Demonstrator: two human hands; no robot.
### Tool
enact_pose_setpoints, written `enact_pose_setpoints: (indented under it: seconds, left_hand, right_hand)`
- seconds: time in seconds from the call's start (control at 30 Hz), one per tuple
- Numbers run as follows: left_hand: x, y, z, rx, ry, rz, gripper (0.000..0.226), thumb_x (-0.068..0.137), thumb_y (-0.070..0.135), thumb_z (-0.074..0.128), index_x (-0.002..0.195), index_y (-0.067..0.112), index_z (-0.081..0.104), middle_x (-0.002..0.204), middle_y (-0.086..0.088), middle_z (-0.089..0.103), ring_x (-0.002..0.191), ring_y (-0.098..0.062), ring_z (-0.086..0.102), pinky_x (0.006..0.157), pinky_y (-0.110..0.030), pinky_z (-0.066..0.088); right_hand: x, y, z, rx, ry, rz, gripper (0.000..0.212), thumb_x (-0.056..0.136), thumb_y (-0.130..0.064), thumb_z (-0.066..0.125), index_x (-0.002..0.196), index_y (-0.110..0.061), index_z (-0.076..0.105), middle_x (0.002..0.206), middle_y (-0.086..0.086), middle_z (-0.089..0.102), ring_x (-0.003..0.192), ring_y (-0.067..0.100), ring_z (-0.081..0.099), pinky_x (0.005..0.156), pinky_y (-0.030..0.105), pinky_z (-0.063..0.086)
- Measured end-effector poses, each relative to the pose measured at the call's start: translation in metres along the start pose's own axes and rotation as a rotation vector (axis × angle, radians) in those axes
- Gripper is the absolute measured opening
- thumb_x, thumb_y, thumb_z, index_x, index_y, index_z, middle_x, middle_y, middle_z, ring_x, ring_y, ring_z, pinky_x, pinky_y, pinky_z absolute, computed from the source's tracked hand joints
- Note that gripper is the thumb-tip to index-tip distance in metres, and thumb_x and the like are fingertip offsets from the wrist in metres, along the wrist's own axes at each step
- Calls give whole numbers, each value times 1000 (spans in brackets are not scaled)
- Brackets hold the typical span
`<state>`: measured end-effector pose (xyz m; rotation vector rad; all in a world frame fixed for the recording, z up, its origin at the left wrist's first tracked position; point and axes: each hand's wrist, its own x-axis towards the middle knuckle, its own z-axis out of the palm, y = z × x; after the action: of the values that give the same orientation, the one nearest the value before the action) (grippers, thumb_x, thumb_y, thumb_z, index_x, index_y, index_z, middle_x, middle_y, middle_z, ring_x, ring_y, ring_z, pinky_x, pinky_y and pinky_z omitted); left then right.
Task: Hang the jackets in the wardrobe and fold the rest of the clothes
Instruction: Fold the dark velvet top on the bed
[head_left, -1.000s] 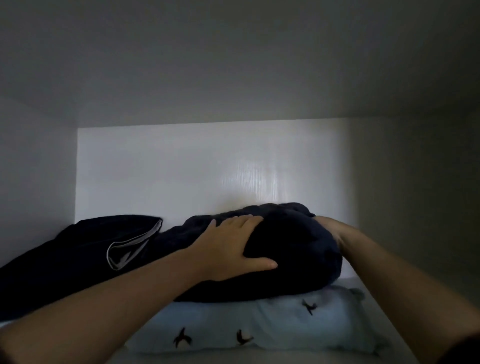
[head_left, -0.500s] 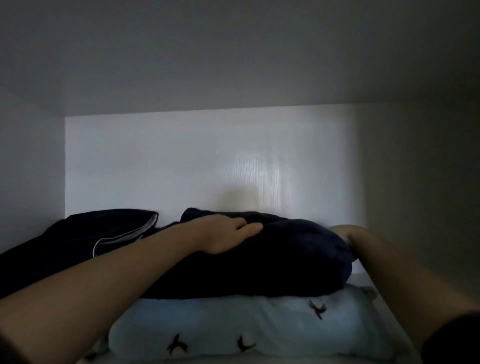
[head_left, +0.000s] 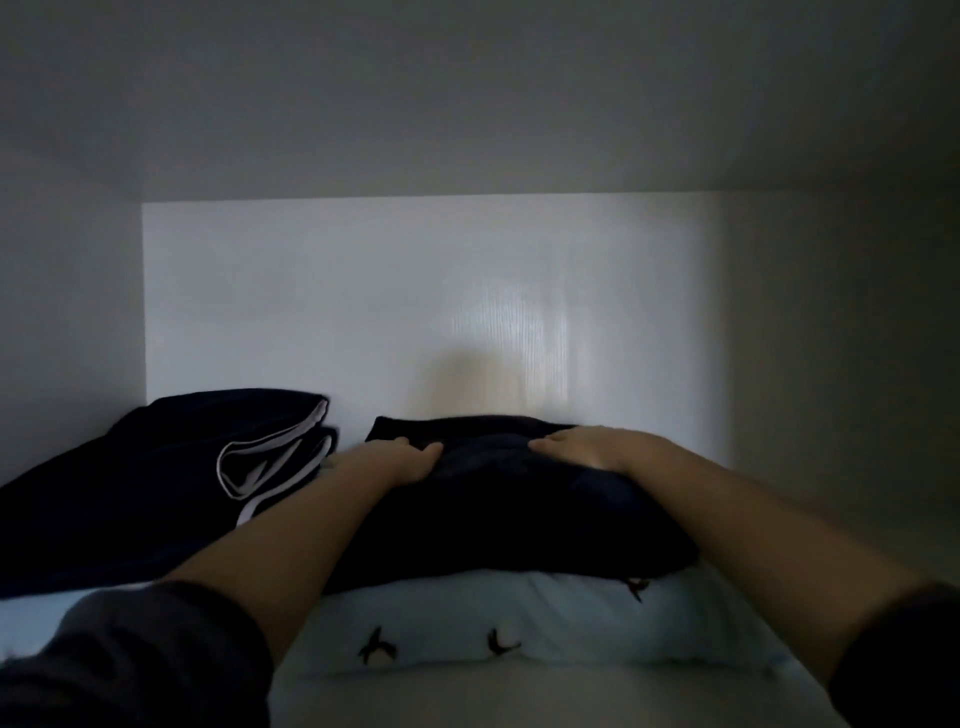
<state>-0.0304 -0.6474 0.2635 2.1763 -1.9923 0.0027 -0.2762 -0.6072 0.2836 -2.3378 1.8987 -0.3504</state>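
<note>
A soft, thick navy garment (head_left: 498, 514) is lying folded into a rounded, pillow-like bundle on the wardrobe shelf (head_left: 519, 696), sitting directly on top of a pale blue folded garment (head_left: 545, 618) and reaching close to the back panel (head_left: 363, 312). Its surface is looking matte and slightly fuzzy.

Two hands are resting on it. The right hand (head_left: 592, 447) is lying flat on the crest of the bundle, fingers straight and pointing leftward, pressing the cloth. The left hand (head_left: 402, 460) is sitting at the bundle's left edge with its fingers bending down over the fabric; in this dim light it is not possible to tell whether they are truly gripping it. Both bare forearms are emerging from dark sleeves (head_left: 145, 654).

The pale blue piece underneath is showing a smooth, thin weave and three small dark bird prints (head_left: 376, 644) along its front fold.

Just to the left, touching the stack, a third garment (head_left: 130, 483) is lying in flatter folds, dark with narrow white piping curving along its edges.

The compartment's walls are appearing white and smooth, the back panel glossy and catching a faint streaked reflection.
</note>
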Motion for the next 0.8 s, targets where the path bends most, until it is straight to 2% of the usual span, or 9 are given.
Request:
enact_pose_setpoints:
  seconds: [0.1, 0.17, 0.23, 0.3, 0.4, 0.47, 0.57, 0.7, 0.8]
  left_hand:
    - [-46, -4, -10, -39, 262, 208, 66, 93, 65, 25, 143, 23, 38, 148, -5, 41, 133, -27, 42, 110, -49, 28]
    - [-86, -17, -6, -99, 395, 496, 70, 87, 72, 26, 143, 31, 32, 146, 3, 44, 130, -19, 44, 108, -44, 33]
    - [-118, -33, 10, 75, 457, 743, 90, 74, 86, 21, 149, 39, 6, 156, 7, 24, 141, -13, 28, 115, -45, 24]
    - [-125, -46, 29, 368, 456, 813, 101, 68, 91, 22, 143, 44, -27, 160, 4, -9, 146, -16, -3, 118, -50, 2]
    - [-107, -47, 39, 521, 472, 779, 102, 74, 84, 28, 129, 40, -46, 159, -9, -14, 147, -29, -6, 115, -53, -3]
    - [-99, -43, 38, 544, 506, 793, 104, 76, 81, 35, 142, 33, -30, 158, -20, 8, 144, -38, 16, 113, -58, 13]
    - [-104, -42, 41, 541, 633, 849, 100, 68, 76, 56, 148, 21, 32, 138, -24, 49, 121, -42, 53, 95, -59, 43]
    - [-139, -40, 45, 504, 555, 717, 89, 87, 63, 40, 153, 23, -3, 158, -20, 12, 143, -38, 17, 113, -55, 17]
    - [-190, -30, 31, 353, 540, 831, 65, 86, 48, 50, 143, 19, 38, 143, -12, 43, 126, -30, 47, 102, -43, 38]
  right_hand:
    - [-31, -10, -5, 47, 252, -65, 52, 98, -54, 30, 129, -22, 57, 133, 5, 56, 119, 21, 51, 102, 33, 38]
    - [-58, -13, 4, 44, 415, -178, 52, 95, -59, 30, 131, -28, 50, 132, -2, 56, 117, 18, 52, 103, 39, 38]
    - [-88, -14, 32, -163, 594, -330, 64, 87, -68, 32, 141, -33, 36, 143, -4, 46, 129, 20, 46, 109, 49, 32]
    - [-106, -10, 63, -475, 653, -447, 80, 78, -76, 36, 146, -34, 29, 152, 6, 35, 138, 32, 35, 109, 63, 25]
    - [-101, -6, 81, -709, 594, -424, 83, 76, -76, 45, 146, -31, 37, 151, 19, 33, 137, 44, 33, 100, 73, 27]
    - [-93, -13, 84, -739, 538, -327, 82, 75, -73, 51, 143, -29, 43, 149, 22, 36, 134, 47, 35, 97, 73, 31]
    - [-98, -18, 90, -770, 464, -254, 81, 78, -70, 52, 146, -28, 38, 152, 22, 29, 137, 46, 30, 100, 72, 28]
    - [-138, -21, 86, -698, 423, -223, 73, 91, -58, 39, 152, -37, 5, 161, 7, -10, 147, 34, -9, 114, 61, -1]
    - [-197, -30, 78, -554, 392, -179, 65, 93, -45, 41, 150, -36, 12, 161, -2, 4, 148, 23, 2, 116, 50, 3]
